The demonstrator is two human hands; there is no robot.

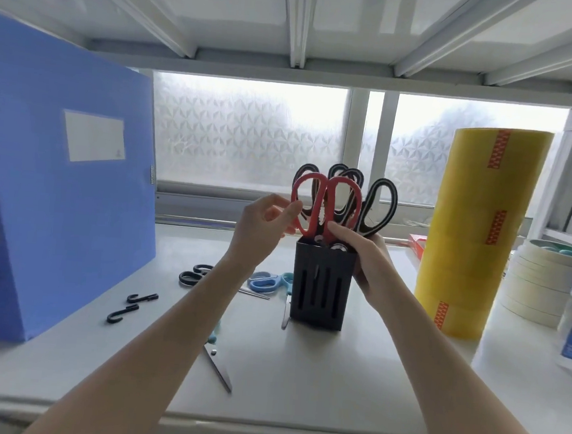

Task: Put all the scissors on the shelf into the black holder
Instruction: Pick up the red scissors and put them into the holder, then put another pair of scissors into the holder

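red scissors (325, 204) stood blades-down in the black holder (320, 288) among black pairs. left hand (263, 223) pinched a red loop, likely to seat it; right hand (365, 257) gripped the holder's side, steadying it. blue scissors (266, 281) and others lay loose on the shelf (367, 377).

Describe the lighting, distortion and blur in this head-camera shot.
Head view: strong backlight from the frosted window washes out the panes; the black holder facing the camera sits in shade, its slots barely readable. Wide-angle bending curves the shelf edge and overhead beams. The blue file box looks soft.
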